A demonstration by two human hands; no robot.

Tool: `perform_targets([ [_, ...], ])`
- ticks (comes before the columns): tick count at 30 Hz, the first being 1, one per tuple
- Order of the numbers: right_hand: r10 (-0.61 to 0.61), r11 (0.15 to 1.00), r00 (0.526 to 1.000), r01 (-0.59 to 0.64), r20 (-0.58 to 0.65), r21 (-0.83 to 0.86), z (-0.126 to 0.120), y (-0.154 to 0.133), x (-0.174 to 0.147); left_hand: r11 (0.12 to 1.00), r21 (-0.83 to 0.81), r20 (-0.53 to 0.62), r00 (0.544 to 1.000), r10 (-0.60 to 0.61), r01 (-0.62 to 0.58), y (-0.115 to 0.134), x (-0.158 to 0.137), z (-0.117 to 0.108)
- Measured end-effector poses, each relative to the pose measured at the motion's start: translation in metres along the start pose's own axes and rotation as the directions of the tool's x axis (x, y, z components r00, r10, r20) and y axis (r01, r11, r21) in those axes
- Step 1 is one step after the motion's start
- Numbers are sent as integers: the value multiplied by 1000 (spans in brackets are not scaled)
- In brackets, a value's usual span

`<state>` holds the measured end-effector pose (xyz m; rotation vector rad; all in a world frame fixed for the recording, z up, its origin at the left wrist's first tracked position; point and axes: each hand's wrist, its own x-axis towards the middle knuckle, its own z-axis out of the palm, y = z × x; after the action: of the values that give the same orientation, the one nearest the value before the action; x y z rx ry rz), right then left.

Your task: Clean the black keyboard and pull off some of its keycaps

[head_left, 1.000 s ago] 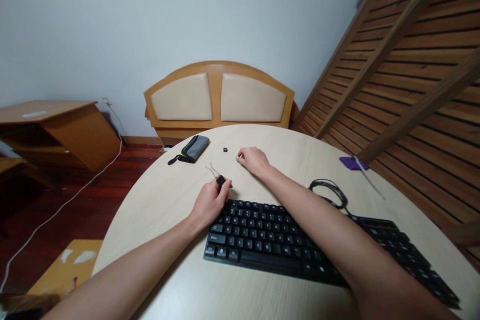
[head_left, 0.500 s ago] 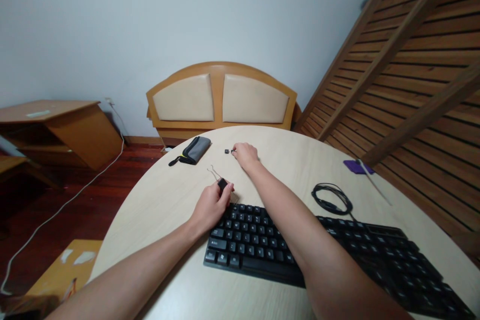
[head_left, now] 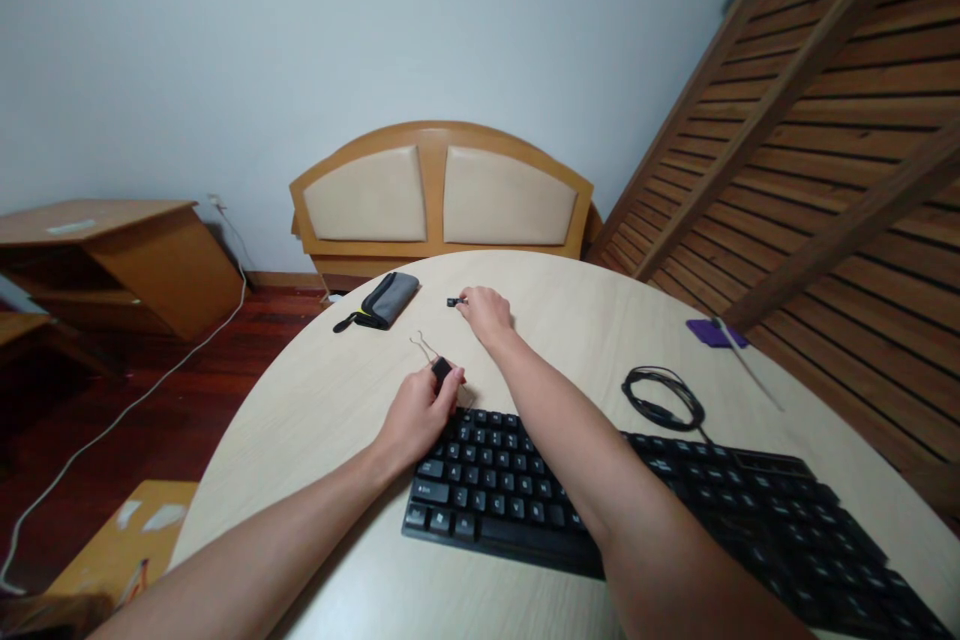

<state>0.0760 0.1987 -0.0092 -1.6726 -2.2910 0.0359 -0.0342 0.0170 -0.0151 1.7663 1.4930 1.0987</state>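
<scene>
My left hand (head_left: 421, 412) is wrapped round the black handle of a wire keycap puller (head_left: 441, 373), its thin wire prongs pointing away from me. It rests by the upper left corner of a black keyboard (head_left: 540, 532). Farther out, my right hand (head_left: 486, 313) pinches a small black keycap (head_left: 463, 301) down at the table. Another black keycap (head_left: 451, 302) lies just left of those fingertips, touching or nearly touching the pinched one. My right forearm crosses above the keyboard and hides part of its middle.
A grey and black pouch (head_left: 391, 300) with a strap lies at the back left of the round table (head_left: 300, 440). Right of my forearm is a coiled black cable (head_left: 664, 398). Near the right edge sit a purple item (head_left: 716, 333) and a thin rod-like tool (head_left: 750, 367).
My right hand has shifted slightly left, bringing its keycap up close to the lying one. My left hand still grips the puller in about the same place.
</scene>
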Motion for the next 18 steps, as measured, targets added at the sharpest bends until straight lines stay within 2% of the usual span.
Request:
perform_targets([
  [18,19,1000,999,-19,-27,-7,3,-7,1,1000,-19,7,1000,-12,12,1,0,0],
])
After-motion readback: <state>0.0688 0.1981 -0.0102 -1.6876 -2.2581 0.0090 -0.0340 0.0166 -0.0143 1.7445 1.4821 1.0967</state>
